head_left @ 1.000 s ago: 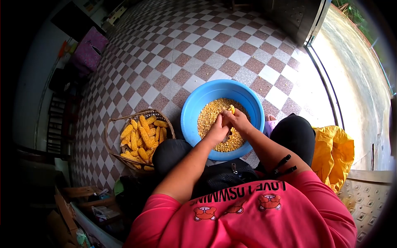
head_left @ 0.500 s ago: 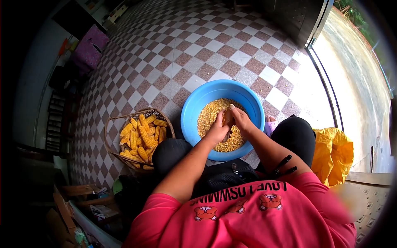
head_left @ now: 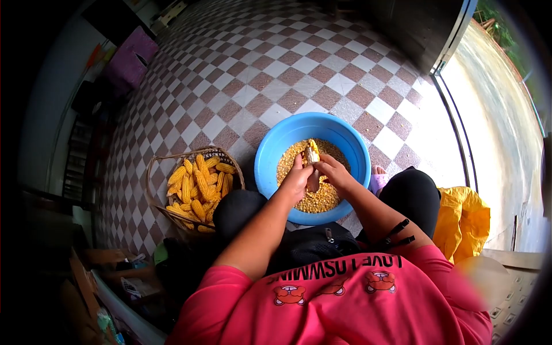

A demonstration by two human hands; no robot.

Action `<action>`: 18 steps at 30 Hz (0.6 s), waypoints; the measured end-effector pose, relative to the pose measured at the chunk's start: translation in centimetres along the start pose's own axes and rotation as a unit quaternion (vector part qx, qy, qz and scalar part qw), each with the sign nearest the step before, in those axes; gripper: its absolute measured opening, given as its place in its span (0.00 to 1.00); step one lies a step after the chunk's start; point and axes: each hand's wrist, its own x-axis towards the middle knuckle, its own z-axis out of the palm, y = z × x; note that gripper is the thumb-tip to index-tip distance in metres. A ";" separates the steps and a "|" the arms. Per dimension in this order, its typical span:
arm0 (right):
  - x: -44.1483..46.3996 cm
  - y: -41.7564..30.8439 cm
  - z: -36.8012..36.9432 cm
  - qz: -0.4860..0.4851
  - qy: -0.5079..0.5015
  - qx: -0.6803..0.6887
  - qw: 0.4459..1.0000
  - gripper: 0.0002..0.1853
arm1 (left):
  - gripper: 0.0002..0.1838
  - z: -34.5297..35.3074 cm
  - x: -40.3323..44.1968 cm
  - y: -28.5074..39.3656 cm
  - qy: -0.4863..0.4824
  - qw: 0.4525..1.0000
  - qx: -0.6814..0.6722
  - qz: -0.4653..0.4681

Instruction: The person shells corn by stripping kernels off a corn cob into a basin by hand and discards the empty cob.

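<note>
Over a blue basin (head_left: 265,172), both hands are closed around a partly stripped corn cob (head_left: 312,154). Its pale core shows on the near side, and some yellow kernels remain at the top end. My left hand (head_left: 295,179) grips it from the left with the thumb up. From the other side, my right hand (head_left: 335,172) presses its fingers against the cob's lower part. A brownish piece (head_left: 313,183) shows just below, between the hands; I cannot make out what it is. Loose yellow kernels (head_left: 319,202) cover the basin's bottom.
To the left stands a handled wicker basket (head_left: 150,192) with several whole corn cobs (head_left: 201,184). A yellow sack (head_left: 460,221) lies by my right knee. The checkered tile floor (head_left: 230,86) stretches ahead, with a doorway track (head_left: 451,121) on the right. Cluttered boxes (head_left: 86,287) sit at lower left.
The cob, mostly covered by the hands before, now points up and shows its stripped side. The right hand has shifted lower and its thumb has come down from the top. The view has shifted slightly.
</note>
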 end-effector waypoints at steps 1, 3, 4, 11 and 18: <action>-0.2 -0.3 0.1 0.066 -0.021 0.055 0.996 0.17 | 0.31 0.4 -0.4 0.5 0.004 1.000 -0.004 0.003; 0.0 0.4 -0.2 0.080 -0.077 0.055 0.992 0.24 | 0.32 0.9 -0.9 1.1 -0.008 0.998 -0.058 0.005; -0.2 0.9 -0.1 0.060 -0.083 0.066 0.993 0.25 | 0.30 0.8 -0.8 1.2 -0.011 0.998 -0.063 -0.004; -0.2 1.6 1.1 -0.005 0.047 -0.286 0.957 0.40 | 0.24 0.7 0.4 0.8 0.020 0.999 0.032 0.028; 0.1 3.3 1.0 -0.024 0.011 -0.265 0.964 0.31 | 0.28 0.6 0.2 1.0 0.099 0.977 0.172 0.073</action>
